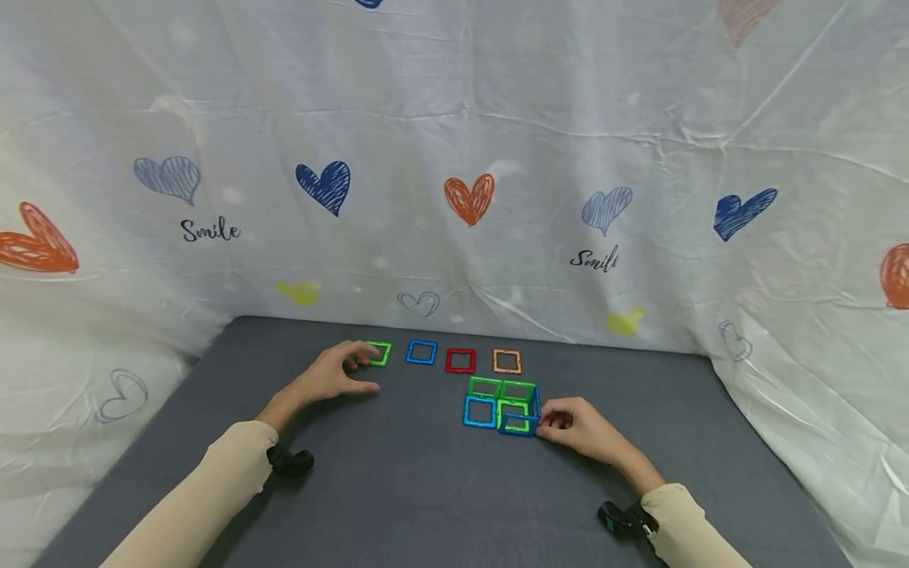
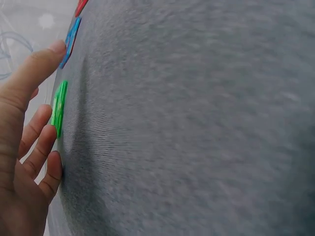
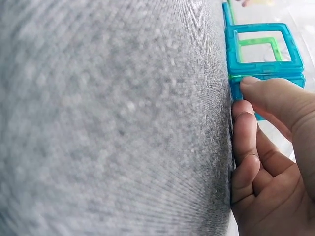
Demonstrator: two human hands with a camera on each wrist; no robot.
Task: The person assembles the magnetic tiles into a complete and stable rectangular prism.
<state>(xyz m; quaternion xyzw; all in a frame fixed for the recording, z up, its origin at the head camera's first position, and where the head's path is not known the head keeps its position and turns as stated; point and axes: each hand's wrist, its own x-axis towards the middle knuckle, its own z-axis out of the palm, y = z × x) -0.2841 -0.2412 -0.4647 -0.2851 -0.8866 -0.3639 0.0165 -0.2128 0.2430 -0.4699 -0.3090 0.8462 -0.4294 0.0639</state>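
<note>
On the grey table stands a small structure of blue and green square magnetic tiles: a flat blue tile [image 1: 480,412] at the left, flat green tiles [image 1: 484,386] behind, and upright blue tiles [image 3: 266,49] at the right. My right hand [image 1: 578,430] is at its right front corner, thumb and curled fingers pinching the side blue tile [image 3: 237,88]; the fingertip contact is partly hidden. My left hand [image 1: 334,372] reaches over a loose green magnetic tile [image 1: 384,353] at the back left, thumb and fingers spread apart. The fingers cover part of that tile.
To the right of the loose green tile, a blue tile [image 1: 422,353], a red tile [image 1: 461,361] and an orange tile [image 1: 507,361] lie in a row. Behind the table's back edge hangs a white curtain [image 1: 398,260] printed with hearts.
</note>
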